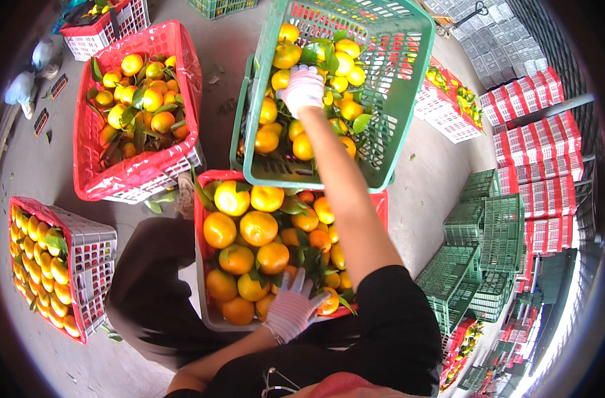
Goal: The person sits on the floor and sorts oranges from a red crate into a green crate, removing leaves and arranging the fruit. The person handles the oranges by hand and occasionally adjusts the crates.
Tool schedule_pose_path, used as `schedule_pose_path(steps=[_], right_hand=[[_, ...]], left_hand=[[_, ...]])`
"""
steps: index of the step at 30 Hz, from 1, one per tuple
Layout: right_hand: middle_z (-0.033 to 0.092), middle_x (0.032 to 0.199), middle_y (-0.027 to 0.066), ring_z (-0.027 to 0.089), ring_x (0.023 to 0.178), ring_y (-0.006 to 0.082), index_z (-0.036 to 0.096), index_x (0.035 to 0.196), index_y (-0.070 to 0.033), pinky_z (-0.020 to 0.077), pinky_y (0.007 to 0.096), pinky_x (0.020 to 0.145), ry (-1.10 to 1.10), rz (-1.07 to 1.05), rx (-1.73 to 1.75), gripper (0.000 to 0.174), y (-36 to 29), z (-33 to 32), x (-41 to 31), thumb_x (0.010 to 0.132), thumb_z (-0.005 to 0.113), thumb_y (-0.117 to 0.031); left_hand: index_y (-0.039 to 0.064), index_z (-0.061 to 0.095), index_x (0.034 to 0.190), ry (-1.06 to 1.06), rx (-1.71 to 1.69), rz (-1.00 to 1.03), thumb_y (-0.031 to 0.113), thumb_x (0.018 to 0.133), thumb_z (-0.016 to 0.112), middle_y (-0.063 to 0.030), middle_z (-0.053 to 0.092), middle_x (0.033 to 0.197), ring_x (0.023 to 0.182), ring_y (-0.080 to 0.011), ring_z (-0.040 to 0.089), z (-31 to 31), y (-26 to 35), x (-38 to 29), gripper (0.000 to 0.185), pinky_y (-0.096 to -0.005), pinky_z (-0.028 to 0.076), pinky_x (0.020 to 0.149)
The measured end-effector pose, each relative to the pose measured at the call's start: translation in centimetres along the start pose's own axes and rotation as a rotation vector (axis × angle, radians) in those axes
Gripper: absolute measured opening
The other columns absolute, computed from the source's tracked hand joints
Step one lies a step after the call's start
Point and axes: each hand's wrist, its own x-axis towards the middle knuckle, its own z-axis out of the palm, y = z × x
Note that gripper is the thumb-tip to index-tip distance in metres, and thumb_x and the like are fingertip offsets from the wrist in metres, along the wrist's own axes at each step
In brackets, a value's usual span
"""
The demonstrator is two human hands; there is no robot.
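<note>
A green plastic crate (pixel 409 94), tilted, holds orange citrus fruits (pixel 302 147) with leaves. My right hand (pixel 305 89), in a pale glove, reaches down among them; its fingertips are partly hidden, so a grip cannot be told. Nearer my body stands a light plastic crate lined with red film (pixel 380 204), filled with larger citrus fruits (pixel 258 228). On the fruits at its near edge lies my left hand (pixel 292 303), gloved in striped fabric, fingers spread beside a small orange fruit (pixel 328 301) with a green leaf.
A red-lined crate (pixel 81 169) of leafy fruits stands at upper left, another crate (pixel 91 268) with fruits in rows at lower left. Green crates (pixel 501 234) and red-and-white crates (pixel 536 144) are stacked at right. Another person's legs (pixel 21 89) show at far left.
</note>
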Motion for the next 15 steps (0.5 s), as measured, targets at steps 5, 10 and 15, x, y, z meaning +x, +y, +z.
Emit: schedule_pose_path(steps=[5, 10, 15], right_hand=[[0.068, 0.122, 0.0179, 0.062, 0.118, 0.0365, 0.067, 0.123, -0.003, 0.0510, 0.0487, 0.101, 0.119, 0.163, 0.357, 0.076, -0.2, -0.1, -1.5, 0.062, 0.095, -0.039], [0.066, 0.131, 0.0151, 0.064, 0.120, 0.0267, 0.056, 0.137, 0.005, 0.0507, 0.0407, 0.107, -0.119, 0.153, 1.690, 0.072, 7.6, -4.6, -14.3, 0.080, 0.085, -0.028], [0.063, 0.133, 0.0161, 0.064, 0.121, 0.0262, 0.045, 0.151, 0.000, 0.0541, 0.0395, 0.104, -0.529, 0.346, 1.769, 0.087, 12.7, -4.9, -34.6, 0.084, 0.088, -0.034]], left_hand=[[0.033, 0.059, 0.149, 0.067, -0.044, -0.009, 0.038, 0.096, 0.066, -0.0187, 0.059, 0.138, 0.148, -0.0452, 0.039, 0.0, 0.2, -0.1, 0.054, -0.0671, 0.021, 0.123], [0.034, 0.063, 0.146, 0.080, -0.009, -0.041, 0.054, 0.094, 0.066, -0.0206, 0.051, 0.154, 0.152, -0.0465, 0.034, -1.0, 0.5, 0.3, 0.056, -0.0677, 0.017, 0.124], [0.048, 0.062, 0.143, 0.247, 0.016, -0.141, 0.050, 0.090, 0.071, -0.0208, 0.039, 0.165, 0.155, -0.0480, 0.027, 1.3, 0.5, -0.5, 0.054, -0.0686, 0.013, 0.124]])
